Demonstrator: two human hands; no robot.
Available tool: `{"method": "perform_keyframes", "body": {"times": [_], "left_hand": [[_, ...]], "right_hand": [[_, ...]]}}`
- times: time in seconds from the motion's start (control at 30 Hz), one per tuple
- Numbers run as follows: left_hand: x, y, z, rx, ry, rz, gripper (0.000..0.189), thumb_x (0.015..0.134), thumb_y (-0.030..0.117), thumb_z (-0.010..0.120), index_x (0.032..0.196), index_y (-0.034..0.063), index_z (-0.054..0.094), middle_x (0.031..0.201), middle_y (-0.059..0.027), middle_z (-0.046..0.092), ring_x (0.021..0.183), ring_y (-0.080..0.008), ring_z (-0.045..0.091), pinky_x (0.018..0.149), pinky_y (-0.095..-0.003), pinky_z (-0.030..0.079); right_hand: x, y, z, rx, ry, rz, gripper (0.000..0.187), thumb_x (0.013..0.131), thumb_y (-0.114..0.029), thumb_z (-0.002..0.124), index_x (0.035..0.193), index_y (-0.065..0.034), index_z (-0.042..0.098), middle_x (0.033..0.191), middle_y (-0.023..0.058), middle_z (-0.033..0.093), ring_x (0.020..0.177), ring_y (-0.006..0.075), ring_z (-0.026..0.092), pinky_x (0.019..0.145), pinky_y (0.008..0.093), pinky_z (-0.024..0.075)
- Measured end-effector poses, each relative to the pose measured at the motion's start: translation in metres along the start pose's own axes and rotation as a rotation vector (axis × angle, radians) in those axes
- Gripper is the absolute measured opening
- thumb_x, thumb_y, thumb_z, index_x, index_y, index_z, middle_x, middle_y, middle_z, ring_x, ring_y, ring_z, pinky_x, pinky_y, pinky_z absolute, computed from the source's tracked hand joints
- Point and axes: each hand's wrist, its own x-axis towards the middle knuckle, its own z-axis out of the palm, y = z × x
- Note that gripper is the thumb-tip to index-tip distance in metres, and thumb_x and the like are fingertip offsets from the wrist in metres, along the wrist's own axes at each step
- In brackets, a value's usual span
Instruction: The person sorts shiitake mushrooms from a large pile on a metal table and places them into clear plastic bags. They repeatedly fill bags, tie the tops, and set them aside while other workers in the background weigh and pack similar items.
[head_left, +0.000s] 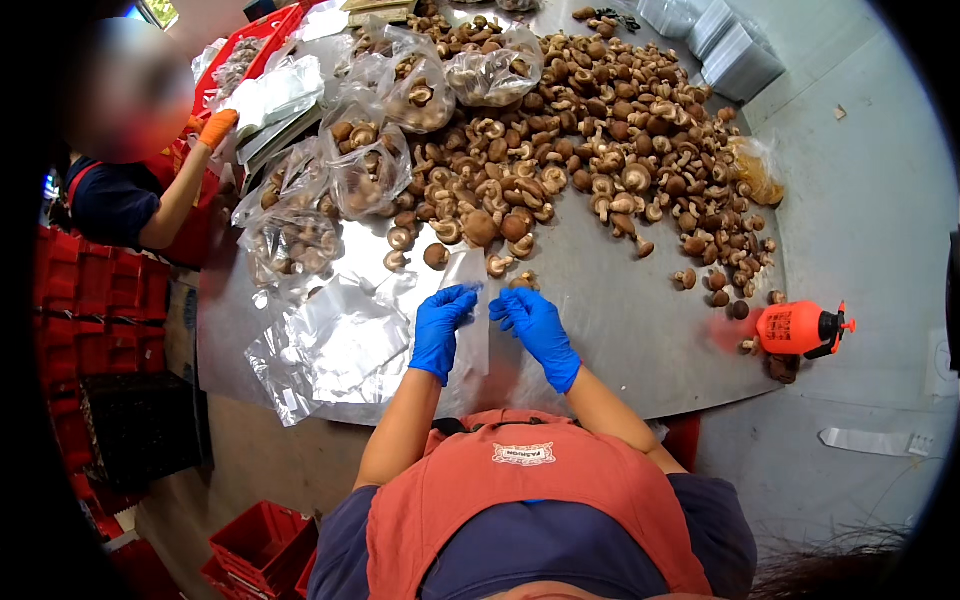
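Observation:
Both my hands wear blue gloves above the near part of a steel table. My left hand (441, 330) pinches the edge of a flat clear plastic bag (472, 349), which hangs down beside it. Just to the right, my right hand (536, 326) has its fingers bent together near the bag's right edge; whether they grip anything cannot be made out. A shiitake mushroom (525, 280) lies just beyond the right fingertips. Ahead spreads a large heap of loose shiitake mushrooms (517, 187). Left of my left hand lies a loose pile of empty clear bags (349, 337).
Filled mushroom bags (292, 240) stand at the left of the steel table (600, 330). An orange spray bottle (791, 328) sits at the right edge. Plastic trays (739, 60) are stacked far right. A co-worker's orange-gloved hand (217, 129) is by a scale (277, 139). Red crates (262, 544) stand below left.

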Motion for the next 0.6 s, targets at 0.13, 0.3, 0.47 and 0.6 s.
{"method": "perform_keyframes", "body": {"times": [0.13, 0.3, 0.47, 0.6], "left_hand": [[0.012, -0.013, 0.008, -0.116, -0.06, -0.06, 0.013, 0.078, 0.016, 0.061, 0.082, 0.0031, 0.06, 0.077, -0.0036, 0.06, 0.067, -0.0095, 0.054, 0.06, -0.0202, 0.042], [0.013, -0.011, 0.021, -0.134, 0.059, -0.15, 0.03, 0.081, 0.036, 0.057, 0.075, 0.0069, 0.056, 0.064, 0.0001, 0.051, 0.056, -0.0089, 0.046, 0.051, -0.0214, 0.038], [0.008, -0.013, 0.01, 0.043, 0.115, -0.113, 0.045, 0.08, 0.052, 0.05, 0.077, 0.0078, 0.055, 0.064, -0.0004, 0.05, 0.054, -0.0095, 0.045, 0.051, -0.0224, 0.039], [0.01, -0.017, -0.001, -0.082, 0.013, -0.119, 0.031, 0.083, 0.038, 0.054, 0.081, 0.0069, 0.055, 0.072, -0.0024, 0.053, 0.064, -0.0115, 0.05, 0.055, -0.0246, 0.044]], "right_hand": [[0.006, 0.007, 0.005, -0.139, -0.02, 0.039, 0.028, 0.076, -0.027, 0.065, 0.088, -0.0034, 0.057, 0.081, 0.0034, 0.06, 0.068, 0.0075, 0.052, 0.06, 0.0233, 0.0441], [0.015, 0.022, 0.007, -0.057, -0.002, -0.023, 0.015, 0.079, -0.016, 0.061, 0.086, -0.0028, 0.057, 0.072, 0.0015, 0.058, 0.06, 0.0069, 0.05, 0.055, 0.0202, 0.042], [0.011, 0.026, 0.006, 0.04, -0.031, 0.011, 0.014, 0.08, -0.013, 0.059, 0.088, -0.0018, 0.059, 0.072, 0.0016, 0.058, 0.06, 0.0079, 0.052, 0.056, 0.0205, 0.0434], [0.005, 0.026, -0.002, 0.07, 0.041, -0.043, 0.017, 0.081, -0.013, 0.058, 0.094, -0.0017, 0.059, 0.076, 0.0021, 0.059, 0.064, 0.0094, 0.053, 0.06, 0.0217, 0.045]]}}
